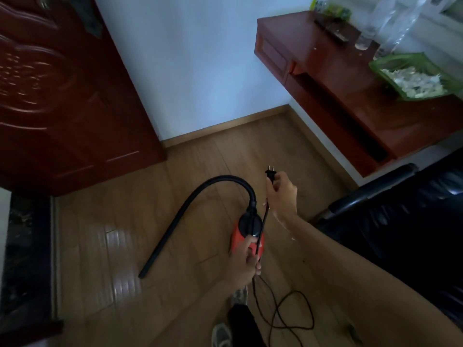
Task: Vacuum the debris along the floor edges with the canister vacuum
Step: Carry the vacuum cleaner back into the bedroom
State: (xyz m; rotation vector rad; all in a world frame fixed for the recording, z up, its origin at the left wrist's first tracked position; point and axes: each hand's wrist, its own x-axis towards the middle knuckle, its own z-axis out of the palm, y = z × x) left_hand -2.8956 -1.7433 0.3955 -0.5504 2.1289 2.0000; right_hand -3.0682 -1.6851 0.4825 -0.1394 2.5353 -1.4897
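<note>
A small red canister vacuum point(236, 237) with a black top hangs above the wooden floor, gripped by my left hand point(244, 261) at its rear. Its black hose point(198, 194) arches up and left, and the nozzle end reaches the floor at lower left. My right hand point(281, 194) pinches the black power cord just below its two-pin plug point(345, 174). The cord point(288, 311) runs down past the vacuum and loops on the floor.
A dark red door point(62, 96) stands open at left. A red-brown desk point(350, 101) at right carries a green basket point(413, 76) and clear bottles. A black chair point(400, 221) sits at right. A wooden baseboard point(225, 126) lines the white wall.
</note>
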